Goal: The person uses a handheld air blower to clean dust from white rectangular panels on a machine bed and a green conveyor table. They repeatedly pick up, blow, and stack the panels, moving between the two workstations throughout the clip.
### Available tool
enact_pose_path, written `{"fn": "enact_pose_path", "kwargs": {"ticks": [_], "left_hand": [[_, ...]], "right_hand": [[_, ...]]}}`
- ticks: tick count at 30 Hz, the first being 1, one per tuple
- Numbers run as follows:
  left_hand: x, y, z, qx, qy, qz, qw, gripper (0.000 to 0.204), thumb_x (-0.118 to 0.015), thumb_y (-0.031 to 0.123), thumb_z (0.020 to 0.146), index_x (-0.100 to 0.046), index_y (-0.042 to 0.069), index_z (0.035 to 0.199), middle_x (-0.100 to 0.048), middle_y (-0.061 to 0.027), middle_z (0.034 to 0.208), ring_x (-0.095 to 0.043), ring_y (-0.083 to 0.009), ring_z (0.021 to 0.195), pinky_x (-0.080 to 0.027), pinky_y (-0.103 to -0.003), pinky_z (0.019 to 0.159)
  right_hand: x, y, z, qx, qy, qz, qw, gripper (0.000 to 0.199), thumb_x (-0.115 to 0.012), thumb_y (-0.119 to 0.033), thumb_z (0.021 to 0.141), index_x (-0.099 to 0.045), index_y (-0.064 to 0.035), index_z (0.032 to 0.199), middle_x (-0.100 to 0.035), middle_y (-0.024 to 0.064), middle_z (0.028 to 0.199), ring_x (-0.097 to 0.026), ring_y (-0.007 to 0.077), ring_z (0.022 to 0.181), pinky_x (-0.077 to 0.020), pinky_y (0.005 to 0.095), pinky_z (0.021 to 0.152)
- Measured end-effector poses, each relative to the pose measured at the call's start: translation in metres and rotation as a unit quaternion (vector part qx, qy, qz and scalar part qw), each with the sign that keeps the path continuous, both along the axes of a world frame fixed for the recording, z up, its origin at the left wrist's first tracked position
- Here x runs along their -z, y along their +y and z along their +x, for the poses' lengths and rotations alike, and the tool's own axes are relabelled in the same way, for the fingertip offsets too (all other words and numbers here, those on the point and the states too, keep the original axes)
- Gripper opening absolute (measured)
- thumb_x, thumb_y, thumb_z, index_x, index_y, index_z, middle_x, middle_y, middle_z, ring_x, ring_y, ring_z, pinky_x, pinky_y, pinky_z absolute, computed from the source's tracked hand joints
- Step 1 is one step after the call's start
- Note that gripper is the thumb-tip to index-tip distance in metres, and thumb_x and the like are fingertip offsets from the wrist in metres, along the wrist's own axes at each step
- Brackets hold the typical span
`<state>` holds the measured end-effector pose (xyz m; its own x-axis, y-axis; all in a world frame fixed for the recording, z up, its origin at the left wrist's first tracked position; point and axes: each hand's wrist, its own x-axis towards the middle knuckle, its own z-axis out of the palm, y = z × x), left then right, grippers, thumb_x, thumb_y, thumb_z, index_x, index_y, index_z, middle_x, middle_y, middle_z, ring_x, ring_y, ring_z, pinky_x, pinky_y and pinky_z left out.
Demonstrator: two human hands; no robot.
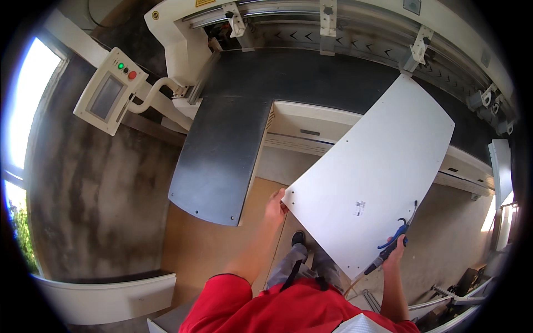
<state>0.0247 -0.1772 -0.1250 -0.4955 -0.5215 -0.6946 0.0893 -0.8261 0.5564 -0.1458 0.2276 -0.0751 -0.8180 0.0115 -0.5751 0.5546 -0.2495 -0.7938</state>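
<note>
A large white panel (369, 161) with small drilled holes along its edges is tilted in front of me, its far end at the machine. My left hand (276, 206) grips the panel's left corner, with the fingers partly hidden beneath it. A small printed label (359, 208) is stuck on the panel's lower part. In my right hand (396, 252) is a blue and black air blow gun (393, 243), held over the panel's near right edge. Its thin nozzle points up along that edge, and a hose trails from its lower end.
A long machine with a black bed (288, 72) and clamps (327, 28) spans the far side. Its dark extension table (222, 155) juts toward me on the left. A control panel (111, 91) with a screen and buttons hangs at the left. A white curved surface (111, 299) stands lower left.
</note>
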Motion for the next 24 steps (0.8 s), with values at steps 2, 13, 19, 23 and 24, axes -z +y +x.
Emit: {"fn": "enact_pose_path", "kwargs": {"ticks": [2,13,19,23,24], "left_hand": [[-0.02,0.007,-0.006,0.009,-0.083,-0.064,0.994,0.046,-0.069,0.022,0.086,-0.051,0.002,0.124,-0.064,-0.0076,0.101,-0.065,-0.0171,0.081,-0.055,-0.033,0.066],[-0.055,0.098,0.173,0.114,-0.117,-0.139,0.977,0.037,-0.064,0.019,0.089,-0.056,-0.001,0.119,-0.065,-0.0069,0.1,-0.064,-0.0166,0.084,-0.053,-0.031,0.07],[-0.078,0.175,0.213,0.268,-0.174,-0.105,0.942,0.032,-0.059,0.021,0.092,-0.061,-0.004,0.111,-0.066,-0.0086,0.096,-0.064,-0.0192,0.086,-0.052,-0.031,0.075],[-0.095,0.245,0.13,0.329,-0.169,-0.055,0.927,0.034,-0.061,0.02,0.09,-0.059,-0.005,0.114,-0.065,-0.0113,0.103,-0.062,-0.0206,0.09,-0.05,-0.032,0.08],[-0.12,0.264,0.094,0.318,-0.161,-0.045,0.933,0.034,-0.06,0.02,0.091,-0.059,-0.006,0.113,-0.063,-0.0122,0.107,-0.061,-0.0205,0.092,-0.049,-0.034,0.082]], "right_hand": [[-0.016,0.003,0.001,-0.01,0.006,0.022,1.0,0.043,-0.053,-0.054,0.09,-0.054,-0.0124,0.098,-0.052,-0.0002,0.078,-0.054,0.0152,0.069,-0.0471,0.0311,0.061],[-0.023,0.023,0.025,-0.076,0.009,0.06,0.995,0.046,-0.055,-0.052,0.09,-0.058,-0.0064,0.095,-0.054,0.0019,0.076,-0.052,0.012,0.069,-0.0434,0.0281,0.061],[-0.014,-0.004,-0.041,-0.238,0.04,0.062,0.969,0.044,-0.056,-0.049,0.09,-0.059,-0.0048,0.09,-0.058,0.0023,0.073,-0.053,0.0114,0.064,-0.0428,0.027,0.057],[-0.05,0.023,-0.116,-0.248,0.168,0.097,0.949,0.051,-0.055,-0.05,0.091,-0.061,-0.0006,0.1,-0.058,0.0024,0.074,-0.053,0.0102,0.067,-0.043,0.0254,0.059],[-0.048,0.048,-0.133,-0.233,0.166,0.096,0.953,0.055,-0.053,-0.052,0.091,-0.061,0.0009,0.105,-0.058,0.0017,0.075,-0.053,0.0096,0.069,-0.0426,0.0247,0.059]]}}
